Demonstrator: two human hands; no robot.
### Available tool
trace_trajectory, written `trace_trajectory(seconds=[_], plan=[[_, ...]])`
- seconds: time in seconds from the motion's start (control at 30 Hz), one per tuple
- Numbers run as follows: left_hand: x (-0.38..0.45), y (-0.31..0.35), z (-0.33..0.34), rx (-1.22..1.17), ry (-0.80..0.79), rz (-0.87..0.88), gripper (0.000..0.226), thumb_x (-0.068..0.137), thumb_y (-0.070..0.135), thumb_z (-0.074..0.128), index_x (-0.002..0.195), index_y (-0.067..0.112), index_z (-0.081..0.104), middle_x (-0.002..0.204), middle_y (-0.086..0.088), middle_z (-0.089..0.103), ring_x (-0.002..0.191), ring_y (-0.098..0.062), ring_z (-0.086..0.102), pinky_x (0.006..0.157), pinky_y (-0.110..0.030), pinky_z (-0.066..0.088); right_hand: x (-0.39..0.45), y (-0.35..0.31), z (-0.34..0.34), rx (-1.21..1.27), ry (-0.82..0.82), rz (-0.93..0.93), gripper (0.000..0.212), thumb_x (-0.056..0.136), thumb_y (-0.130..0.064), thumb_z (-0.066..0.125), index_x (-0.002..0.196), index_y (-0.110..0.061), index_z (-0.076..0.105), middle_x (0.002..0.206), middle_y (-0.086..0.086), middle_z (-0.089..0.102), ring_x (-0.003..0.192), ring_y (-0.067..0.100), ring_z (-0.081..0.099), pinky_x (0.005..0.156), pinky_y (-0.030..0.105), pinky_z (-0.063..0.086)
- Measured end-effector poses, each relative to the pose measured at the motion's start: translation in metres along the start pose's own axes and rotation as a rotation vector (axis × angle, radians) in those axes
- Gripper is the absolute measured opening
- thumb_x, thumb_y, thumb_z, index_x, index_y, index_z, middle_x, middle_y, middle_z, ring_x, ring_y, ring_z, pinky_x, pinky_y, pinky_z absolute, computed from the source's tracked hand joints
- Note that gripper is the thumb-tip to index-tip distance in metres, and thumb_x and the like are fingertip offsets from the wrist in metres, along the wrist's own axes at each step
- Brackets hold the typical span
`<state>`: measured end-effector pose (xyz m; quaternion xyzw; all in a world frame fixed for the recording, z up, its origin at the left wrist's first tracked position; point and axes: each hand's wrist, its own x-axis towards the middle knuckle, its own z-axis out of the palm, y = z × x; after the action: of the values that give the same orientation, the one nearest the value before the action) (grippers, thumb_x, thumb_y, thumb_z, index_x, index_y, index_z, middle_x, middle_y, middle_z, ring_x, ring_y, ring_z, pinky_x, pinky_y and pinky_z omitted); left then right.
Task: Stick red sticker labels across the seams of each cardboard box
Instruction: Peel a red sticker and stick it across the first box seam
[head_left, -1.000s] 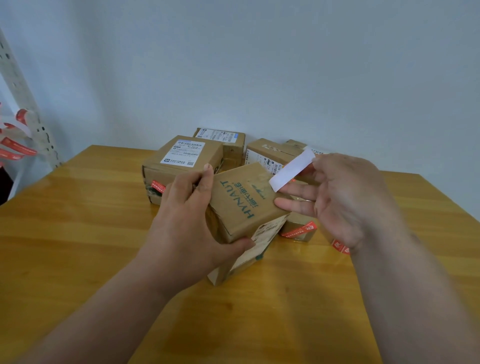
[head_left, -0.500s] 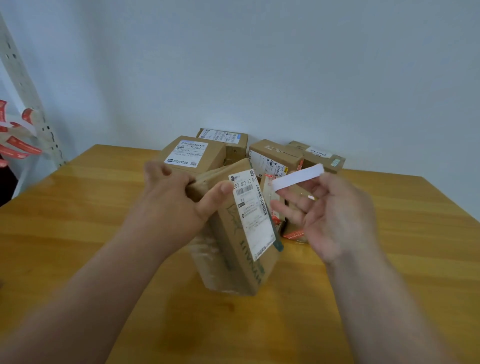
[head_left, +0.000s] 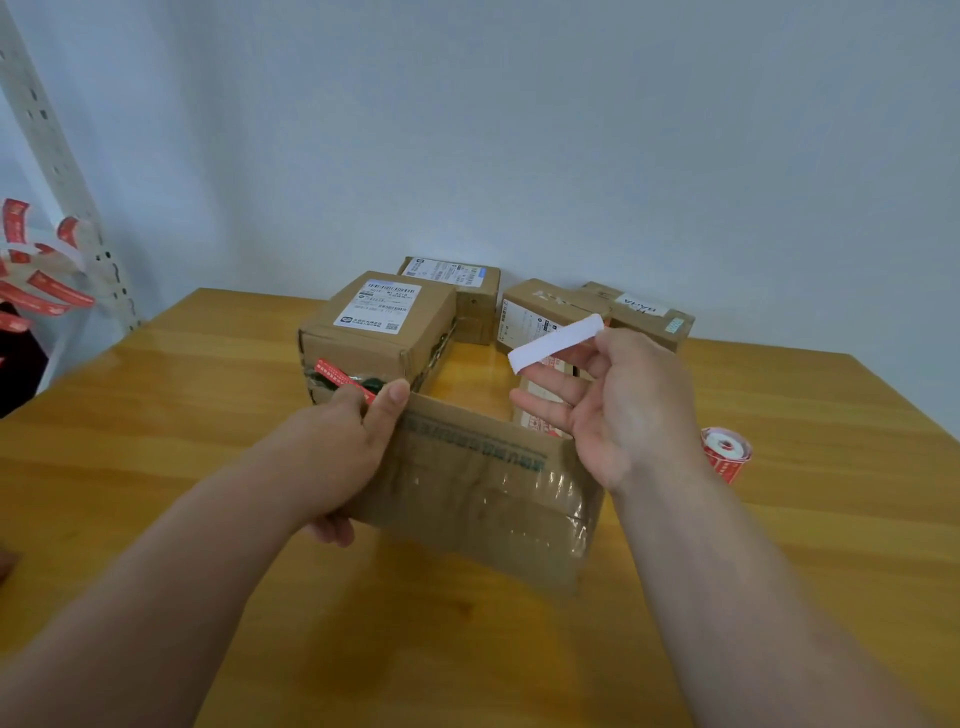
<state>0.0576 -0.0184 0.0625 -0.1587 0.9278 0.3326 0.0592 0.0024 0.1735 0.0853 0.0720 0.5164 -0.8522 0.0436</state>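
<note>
A brown cardboard box with clear tape over its near face (head_left: 483, 493) is being presented for labelling, a judgement from how it is held — gripped at its left end by the left hand (head_left: 343, 457), low over the wooden table (head_left: 156, 415). A white-backed sticker strip (head_left: 556, 343) is pinched in the right hand (head_left: 618, 410), other fingers spread; next, the strip would need laying across the taped seam and pressing flat.

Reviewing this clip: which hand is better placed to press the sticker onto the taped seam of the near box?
The right hand. It already pinches the sticker strip above the near box, whose taped seam faces the camera. The left hand grips the box's left end, steadying it, so it is not free.
</note>
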Motion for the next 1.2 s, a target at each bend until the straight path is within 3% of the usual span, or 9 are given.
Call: trace_trajectory(seconds=[0.13, 0.3, 0.4, 0.5, 0.6, 0.8, 0.97, 1.07, 1.2], plan=[[0.002, -0.004, 0.006, -0.061, -0.058, -0.012, 0.06, 0.092, 0.065, 0.018, 0.131, 0.027, 0.043, 0.082, -0.018, 0.065, 0.053, -0.032, 0.069, 0.049, -0.037, 0.059, 0.0, 0.005, 0.009, -0.181, -0.012, -0.029, 0.03, 0.099, -0.012, 0.033, 0.121, -0.009, 0.054, 0.087, 0.009, 0.063, 0.081, 0.033, 0.074, 0.076, 0.054, 0.059], [0.008, 0.0, 0.014, -0.034, -0.177, -0.033, 0.049, 0.101, 0.051, 0.024, 0.134, 0.021, 0.044, 0.072, -0.016, 0.066, 0.046, -0.02, 0.061, 0.041, -0.026, 0.049, -0.005, 0.003, 0.0, -0.344, 0.05, -0.159, 0.02, 0.103, -0.017, 0.034, 0.105, -0.02, 0.054, 0.103, 0.007, 0.067, 0.079, 0.023, 0.074, 0.078, 0.049, 0.06], [0.012, -0.004, 0.014, 0.144, 0.04, 0.082, 0.049, 0.097, 0.055, 0.035, 0.132, 0.023, 0.047, 0.096, -0.002, 0.066, 0.071, -0.015, 0.06, 0.059, -0.03, 0.051, -0.015, 0.008, -0.012, -0.516, 0.079, -0.281, 0.022, 0.102, -0.02, 0.035, 0.09, -0.026, 0.052, 0.099, 0.002, 0.067, 0.076, 0.017, 0.074, 0.077, 0.048, 0.06], [0.0, 0.01, 0.009, -0.006, 0.282, 0.31, 0.031, 0.09, 0.054, 0.05, 0.105, 0.029, 0.059, 0.084, 0.008, 0.06, 0.074, -0.009, 0.054, 0.059, -0.026, 0.041, -0.027, 0.017, -0.021, -0.837, 0.083, -0.505, 0.02, 0.099, -0.031, 0.035, 0.085, -0.034, 0.049, 0.094, -0.003, 0.066, 0.083, 0.017, 0.068, 0.072, 0.046, 0.058], [-0.022, 0.035, 0.006, -0.452, 0.065, 0.438, 0.037, 0.077, 0.061, 0.056, 0.083, 0.026, 0.067, 0.078, 0.001, 0.067, 0.076, -0.016, 0.063, 0.067, -0.03, 0.048, -0.047, 0.024, -0.022, -1.033, 0.013, -0.721, 0.019, 0.099, -0.035, 0.036, 0.084, -0.029, 0.045, 0.073, -0.009, 0.056, 0.063, 0.003, 0.055, 0.052, 0.019, 0.041], [-0.032, 0.04, 0.015, -0.69, -0.177, 0.426, 0.048, 0.069, 0.061, 0.06, 0.084, 0.017, 0.072, 0.083, 0.001, 0.071, 0.083, -0.014, 0.065, 0.076, -0.037, 0.049, -0.065, 0.043, -0.02, -1.307, -0.142, -1.037, 0.026, 0.099, -0.034, 0.033, 0.098, -0.018, 0.054, 0.095, -0.004, 0.056, 0.07, 0.016, 0.054, 0.053, 0.036, 0.047], [-0.025, 0.033, 0.013, -0.809, -0.159, 0.335, 0.015, 0.086, 0.026, 0.066, 0.08, 0.016, 0.075, 0.078, -0.003, 0.071, 0.073, -0.011, 0.064, 0.071, -0.034, 0.046, -0.065, 0.046, -0.024, -1.364, -0.199, -1.028, 0.033, 0.097, -0.031, 0.038, 0.116, -0.016, 0.062, 0.12, 0.001, 0.058, 0.102, 0.019, 0.058, 0.075, 0.042, 0.053], [-0.023, 0.031, 0.011, -0.817, -0.153, 0.289, 0.017, 0.09, 0.019, 0.062, 0.08, 0.012, 0.073, 0.075, -0.005, 0.071, 0.072, -0.013, 0.067, 0.068, -0.031, 0.046, -0.064, 0.042, -0.025, -1.318, -0.198, -1.014, 0.026, 0.094, -0.029, 0.045, 0.114, -0.021, 0.061, 0.122, -0.007, 0.057, 0.11, 0.009, 0.055, 0.085, 0.035, 0.052], [-0.02, 0.03, 0.004, -0.791, -0.167, 0.26, 0.015, 0.09, 0.022, 0.062, 0.081, 0.014, 0.071, 0.079, -0.004, 0.073, 0.075, -0.014, 0.069, 0.066, -0.031, 0.05, -0.061, 0.027, -0.025, -1.057, -0.082, -0.635, 0.019, 0.092, -0.043, 0.053, 0.108, -0.035, 0.055, 0.108, -0.027, 0.056, 0.102, -0.009, 0.054, 0.076, 0.014, 0.049]])
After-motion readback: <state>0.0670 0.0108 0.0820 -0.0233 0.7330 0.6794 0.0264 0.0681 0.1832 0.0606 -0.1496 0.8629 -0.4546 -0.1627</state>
